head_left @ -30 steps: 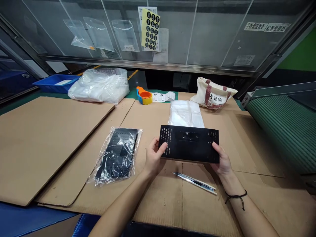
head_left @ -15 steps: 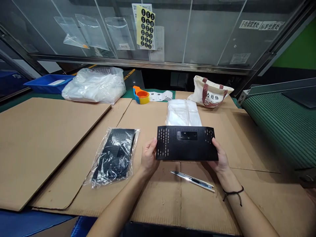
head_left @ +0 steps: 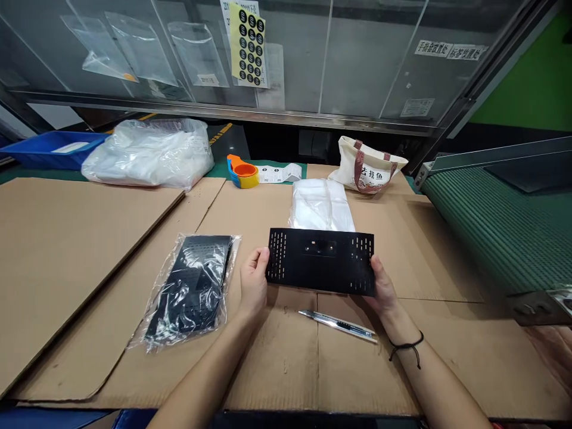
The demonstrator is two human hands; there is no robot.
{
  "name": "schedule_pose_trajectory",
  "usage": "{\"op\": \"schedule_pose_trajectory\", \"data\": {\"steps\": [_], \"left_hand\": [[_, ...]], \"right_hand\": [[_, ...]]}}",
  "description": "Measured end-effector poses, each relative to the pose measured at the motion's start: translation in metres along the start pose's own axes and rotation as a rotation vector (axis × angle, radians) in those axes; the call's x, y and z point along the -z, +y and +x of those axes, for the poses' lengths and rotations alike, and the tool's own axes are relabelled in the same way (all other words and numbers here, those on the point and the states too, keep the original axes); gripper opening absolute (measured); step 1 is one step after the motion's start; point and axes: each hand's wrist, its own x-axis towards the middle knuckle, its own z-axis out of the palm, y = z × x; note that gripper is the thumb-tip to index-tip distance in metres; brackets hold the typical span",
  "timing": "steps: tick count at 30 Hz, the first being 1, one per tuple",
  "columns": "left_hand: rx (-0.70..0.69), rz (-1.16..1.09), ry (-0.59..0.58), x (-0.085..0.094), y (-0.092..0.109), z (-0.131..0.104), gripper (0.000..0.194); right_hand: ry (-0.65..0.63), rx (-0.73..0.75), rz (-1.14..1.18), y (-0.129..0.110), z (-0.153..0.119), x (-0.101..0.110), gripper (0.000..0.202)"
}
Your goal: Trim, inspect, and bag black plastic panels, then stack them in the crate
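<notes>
A flat black panel (head_left: 319,271) with rows of small slots at both ends is held up between my hands. My left hand (head_left: 254,277) pinches its left edge, thumb on the face. At the right edge my right hand (head_left: 383,286) grips it, the fingers partly hidden behind. Below the panel a slim utility knife (head_left: 338,325) lies on the cardboard. To the left, similar black panels (head_left: 192,286) lie inside a clear plastic bag (head_left: 154,325). Just behind the held panel is a stack of clear plastic bags (head_left: 320,202).
Cardboard sheets (head_left: 67,238) are stacked at the left. Toward the back are a blue tray (head_left: 44,156), a bulky plastic bag (head_left: 149,152), an orange and yellow tape dispenser (head_left: 243,173) and a cloth bag (head_left: 369,167). A green conveyor belt (head_left: 500,220) runs along the right.
The view has shifted, so the scene sits farther left. The held panel has tilted slightly, its right end now lower. Both hands keep their hold.
</notes>
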Motion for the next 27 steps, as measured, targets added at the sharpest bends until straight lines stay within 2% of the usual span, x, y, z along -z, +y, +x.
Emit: {"op": "schedule_pose_trajectory", "data": {"steps": [6,10,12,13,15,17,19,20,22,25,27], "left_hand": [[-0.067,0.142,0.015,-0.002,0.006,-0.002,0.031],[-0.190,0.308,0.000,-0.001,0.009,-0.002,0.038],[-0.242,0.344,0.000,0.001,0.005,0.000,0.046],[-0.243,0.319,-0.001,0.002,0.003,0.000,0.051],[-0.162,0.189,-0.023,0.001,0.001,-0.001,0.063],[-0.050,0.020,-0.050,-0.002,0.003,-0.005,0.066],[-0.025,-0.092,-0.069,-0.008,0.009,-0.011,0.061],[-0.050,-0.120,-0.073,-0.012,0.013,-0.014,0.059],[-0.133,-0.133,-0.071,-0.017,0.018,-0.018,0.059],[-0.213,-0.094,-0.088,-0.019,0.014,-0.020,0.065],[-0.238,-0.054,-0.112,-0.017,0.007,-0.018,0.070]], "right_hand": [[0.033,0.041,-0.022,0.001,-0.001,-0.004,0.043],[-0.035,0.084,-0.132,0.002,-0.001,-0.007,0.038],[-0.072,0.167,-0.253,0.001,-0.001,-0.008,0.031],[-0.084,0.233,-0.337,0.000,-0.002,-0.009,0.028],[-0.151,0.420,-0.549,-0.002,-0.005,-0.009,0.022],[-0.265,0.698,-0.770,-0.005,-0.009,-0.009,0.023],[-0.330,1.018,-0.959,-0.006,-0.013,-0.009,0.032],[-0.296,1.156,-1.031,-0.005,-0.015,-0.009,0.038],[-0.111,1.305,-1.132,-0.001,-0.016,-0.009,0.051],[0.187,1.284,-1.155,0.008,-0.014,-0.007,0.066],[0.278,1.239,-1.110,0.012,-0.011,-0.006,0.070]]}}
